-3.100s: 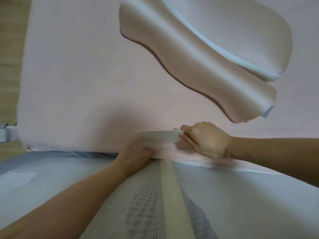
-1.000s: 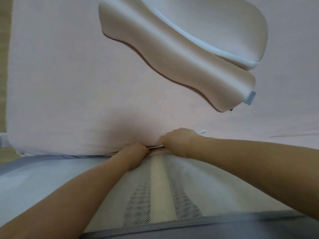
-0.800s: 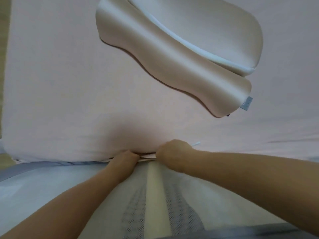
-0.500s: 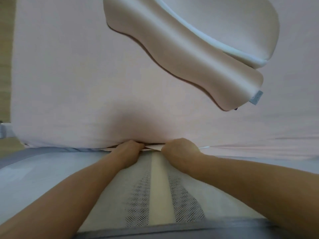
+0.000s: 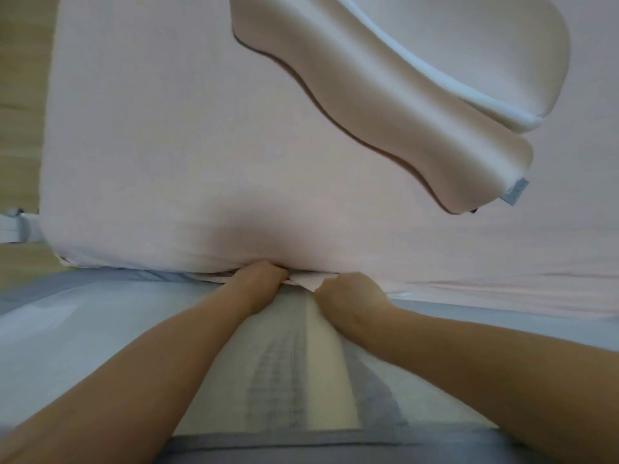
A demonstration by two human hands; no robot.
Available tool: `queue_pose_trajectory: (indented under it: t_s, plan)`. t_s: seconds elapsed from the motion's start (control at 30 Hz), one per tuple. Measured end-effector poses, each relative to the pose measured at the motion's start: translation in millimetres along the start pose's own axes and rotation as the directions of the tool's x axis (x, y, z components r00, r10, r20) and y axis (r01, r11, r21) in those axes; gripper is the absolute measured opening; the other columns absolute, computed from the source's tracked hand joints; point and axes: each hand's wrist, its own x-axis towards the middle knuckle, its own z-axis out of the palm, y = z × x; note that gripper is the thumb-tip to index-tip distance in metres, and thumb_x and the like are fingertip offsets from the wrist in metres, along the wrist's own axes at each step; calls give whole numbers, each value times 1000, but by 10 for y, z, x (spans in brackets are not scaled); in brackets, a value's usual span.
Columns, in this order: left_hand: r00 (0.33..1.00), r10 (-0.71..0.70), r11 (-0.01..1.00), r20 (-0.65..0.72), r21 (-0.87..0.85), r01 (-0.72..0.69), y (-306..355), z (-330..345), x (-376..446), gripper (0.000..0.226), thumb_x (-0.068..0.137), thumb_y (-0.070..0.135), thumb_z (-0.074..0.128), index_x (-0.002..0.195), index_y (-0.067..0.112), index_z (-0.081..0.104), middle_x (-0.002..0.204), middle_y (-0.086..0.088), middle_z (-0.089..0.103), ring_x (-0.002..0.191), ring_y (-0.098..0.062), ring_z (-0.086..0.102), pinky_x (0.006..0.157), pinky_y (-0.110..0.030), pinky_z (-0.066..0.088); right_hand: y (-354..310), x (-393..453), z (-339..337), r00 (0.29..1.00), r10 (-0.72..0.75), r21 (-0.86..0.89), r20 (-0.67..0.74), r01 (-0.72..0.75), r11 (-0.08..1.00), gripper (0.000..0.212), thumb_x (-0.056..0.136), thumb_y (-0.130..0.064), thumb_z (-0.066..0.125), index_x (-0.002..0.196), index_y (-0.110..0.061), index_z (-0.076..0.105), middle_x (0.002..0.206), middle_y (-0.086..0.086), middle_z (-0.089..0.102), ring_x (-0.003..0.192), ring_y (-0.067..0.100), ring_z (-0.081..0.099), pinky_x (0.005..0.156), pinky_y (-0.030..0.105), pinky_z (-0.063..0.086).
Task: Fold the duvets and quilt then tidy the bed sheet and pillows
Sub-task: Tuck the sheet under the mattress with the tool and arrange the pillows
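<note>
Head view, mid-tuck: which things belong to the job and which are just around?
In the job:
- pale pink bed sheet
- contoured cream foam pillow
- left hand, right hand, both at the sheet's near edge

Just around:
- grey mesh bed rail
- wooden floor

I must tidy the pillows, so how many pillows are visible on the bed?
2, stacked at upper right: a contoured pillow on the pink sheet, and another pillow upon it.

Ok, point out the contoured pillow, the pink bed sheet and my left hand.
contoured pillow (image 5: pixel 385 105), head view, its front ridge.
pink bed sheet (image 5: pixel 160 145), head view, flat bare stretch.
left hand (image 5: pixel 259 279), head view, its back.
</note>
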Motion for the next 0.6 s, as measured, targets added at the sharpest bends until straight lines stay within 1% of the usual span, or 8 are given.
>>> queue_pose_trajectory:
  t_s: [0.03, 0.13, 0.23, 0.33, 0.43, 0.5, 0.6]
  plan:
    - [1000, 1, 1000, 10, 1, -1, -12, 21, 14, 36, 95, 10, 39, 124, 20, 58, 131, -7, 57, 118, -27, 55, 92, -35, 45, 2, 9, -13, 1000, -5, 3, 11, 5, 1000, 31, 94, 3, 37, 116, 1, 59, 117, 18, 63, 107, 34, 61, 81, 38, 47]
    - [999, -21, 1000, 37, 9, 21, -58, 28, 92, 42, 95, 9, 38, 132, 22, 53, 134, -8, 56, 119, -28, 55, 96, -39, 46, 89, 118, -154, 1000, 18, -6, -17, -18, 1000, 33, 94, 3, 37, 119, -4, 58, 119, 13, 62, 109, 32, 60, 79, 36, 45]
    - [998, -18, 999, 61, 36, 16, -4, 2, 34, 51, 93, 6, 36, 139, 24, 44, 137, -8, 52, 122, -28, 53, 100, -40, 43, 173, 173, -273, 998, 55, 47, -30, -53, 997, 37, 94, 1, 36, 123, -9, 56, 122, 11, 60, 111, 30, 59, 79, 33, 43]
    - [996, -20, 997, 84, 75, 14, 4, 4, -3, 50, 94, 5, 34, 142, 22, 39, 138, -11, 50, 123, -29, 51, 100, -41, 42, 173, 4, -218, 998, 67, 74, 1, -67, 995, 36, 96, -3, 36, 125, -10, 56, 121, 12, 60, 110, 31, 59, 84, 35, 45]
    - [995, -24, 998, 100, 63, 17, -5, -132, 64, 45, 95, 4, 36, 139, 14, 41, 138, -15, 49, 124, -32, 50, 101, -42, 43, 190, -92, -164, 994, 96, 23, 46, -97, 995, 33, 97, -3, 32, 121, -5, 55, 123, 15, 58, 113, 33, 57, 87, 39, 44]
    - [988, -53, 994, 142, 104, 39, 54, -198, 34, 44, 95, 4, 38, 138, 12, 46, 139, -14, 49, 124, -31, 50, 101, -38, 41, 161, -17, -104, 992, 106, 38, 73, -109, 993, 35, 98, -4, 31, 122, -4, 55, 125, 15, 57, 115, 33, 56, 88, 38, 45]
    - [983, -72, 989, 167, 138, 48, 45, -145, 41, 40, 96, 4, 37, 132, 9, 51, 139, -12, 49, 123, -30, 51, 99, -40, 44, 84, 139, -10, 988, 100, 94, 114, -111, 989, 37, 100, -7, 28, 126, -3, 54, 129, 16, 54, 118, 33, 54, 91, 39, 43]
